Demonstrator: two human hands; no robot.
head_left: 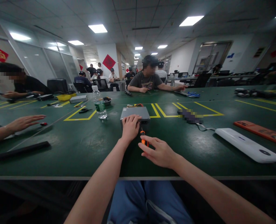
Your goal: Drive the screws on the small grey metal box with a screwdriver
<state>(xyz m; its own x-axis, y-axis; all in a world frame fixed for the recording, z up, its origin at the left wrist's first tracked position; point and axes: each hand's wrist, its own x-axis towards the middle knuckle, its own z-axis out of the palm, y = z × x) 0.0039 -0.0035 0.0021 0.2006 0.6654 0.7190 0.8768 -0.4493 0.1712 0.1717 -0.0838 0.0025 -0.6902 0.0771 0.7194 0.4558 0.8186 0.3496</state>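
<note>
A grey metal computer power supply [135, 112] sits on the green table in front of me, its socket side facing me. My left hand [129, 127] grips it, with the fingers laid over its top front edge. In my right hand [160, 150] is a small screwdriver [142, 140] with an orange and black handle, pinched between thumb and fingers. The screwdriver's thin shaft points up at the front face of the power supply. Whether its tip touches a screw I cannot tell.
A water bottle [100, 104] and a dark bowl [107, 100] stand left of the power supply. A white power bank [247, 144] and an orange phone-like case [261, 132] lie right. Another person's hand [23, 123] reaches in from the left, near a black bar [23, 150].
</note>
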